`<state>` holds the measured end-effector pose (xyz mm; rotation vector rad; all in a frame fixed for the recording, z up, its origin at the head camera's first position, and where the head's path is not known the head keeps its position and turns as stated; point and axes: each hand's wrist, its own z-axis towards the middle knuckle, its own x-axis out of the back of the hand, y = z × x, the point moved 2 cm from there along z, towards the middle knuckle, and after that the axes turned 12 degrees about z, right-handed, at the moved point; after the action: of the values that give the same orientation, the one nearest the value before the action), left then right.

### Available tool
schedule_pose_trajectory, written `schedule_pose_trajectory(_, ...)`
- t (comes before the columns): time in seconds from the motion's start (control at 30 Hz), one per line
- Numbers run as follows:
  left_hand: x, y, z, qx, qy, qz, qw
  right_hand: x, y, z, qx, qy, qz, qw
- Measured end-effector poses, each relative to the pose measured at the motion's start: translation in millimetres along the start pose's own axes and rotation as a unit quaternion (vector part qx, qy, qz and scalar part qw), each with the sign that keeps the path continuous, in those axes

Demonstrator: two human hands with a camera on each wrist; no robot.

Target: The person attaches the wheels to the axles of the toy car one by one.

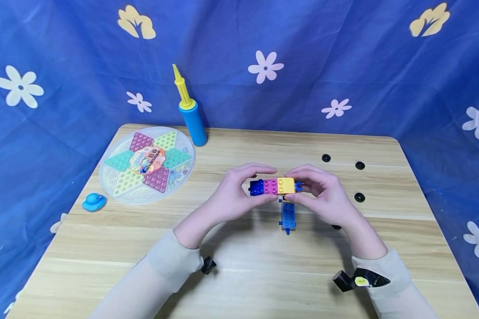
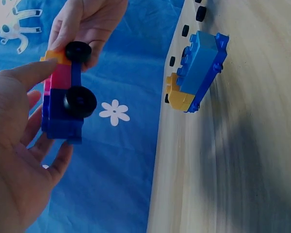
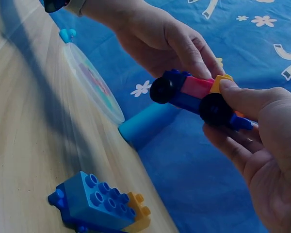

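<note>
Both hands hold a small brick car [image 1: 273,186] above the middle of the wooden table [image 1: 239,274]. It has dark blue, pink and yellow bricks on a blue base with black wheels [image 3: 215,109]. My left hand [image 1: 239,192] grips its blue end [image 2: 63,124], thumb below and fingers on top. My right hand [image 1: 315,190] pinches the yellow end [image 3: 222,82]. Below them on the table lies a second piece [image 1: 288,216], light blue bricks with a yellow one on a blue base [image 2: 196,73] [image 3: 99,206].
A round clear lidded tray with a coloured star board [image 1: 147,164] lies at the back left. A blue and yellow hand pump [image 1: 189,110] stands behind it. A small blue duck [image 1: 93,202] sits at the left edge. Loose black wheels [image 1: 359,181] lie to the right.
</note>
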<state>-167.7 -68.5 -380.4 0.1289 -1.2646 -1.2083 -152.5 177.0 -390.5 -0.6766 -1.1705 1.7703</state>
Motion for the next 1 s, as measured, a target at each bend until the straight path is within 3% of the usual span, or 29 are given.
schedule_pose_trajectory(0.3, -0.5, -5.1, -2.0, 0.022, 0.009, -0.039, 0.9989, 4.1, 0.4, -4.6, 0.024, 0.022, 0.020, 0.999)
schedule_pose_trajectory(0.63, -1.4, -3.9, -2.7, 0.000, 0.018, -0.060, 0.9980, 3.2, -0.1, -7.9, 0.047, 0.029, 0.040, 0.998)
schedule_pose_trajectory(0.83, 1.3, -4.1, -3.8, -0.014, 0.013, -0.076, 0.9969, 6.2, 2.1, -9.3, 0.027, 0.013, 0.042, 0.999)
schedule_pose_trajectory(1.0, 2.8, -5.0, -2.6, -0.036, 0.005, -0.085, 0.9957, 7.3, 0.7, -9.9, -0.022, 0.005, 0.000, 1.000)
